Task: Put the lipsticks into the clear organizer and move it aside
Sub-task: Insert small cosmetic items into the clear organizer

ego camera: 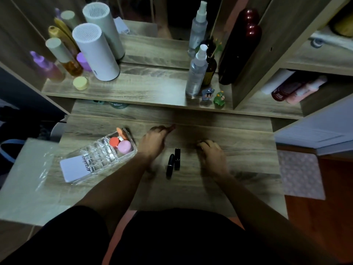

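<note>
**A:** From the head camera, where do your hands sit?

**B:** Your left hand (154,139) rests on the wooden tabletop (238,159) with the fingers stretched forward and loosely spread, holding nothing that I can see. Your right hand (212,152) lies knuckles-up to the right of it, fingers curled under; whether anything is inside that curl I cannot tell.

**A:** And the lipsticks?

**B:** Two black lipsticks (173,162) lie side by side on the tabletop between your forearms, just behind the hands, close together and pointing roughly away from you. Neither hand touches them.

**A:** The organizer?

**B:** The clear organizer (99,155) lies to the left of your left hand, set at an angle near the table's left edge. At its far end it holds a pink round lid (125,146), an orange-red round lid (114,142) and a peach-coloured item behind them. A white card (75,167) rests on its near end. The grid cells in the middle look empty of lipsticks.

**A:** Anything behind?

**B:** On the raised shelf (133,88) stand a white cylinder (95,52) on the left and a clear spray bottle (196,71) on the right, with two small figurines (213,96) beside the bottle.
</note>
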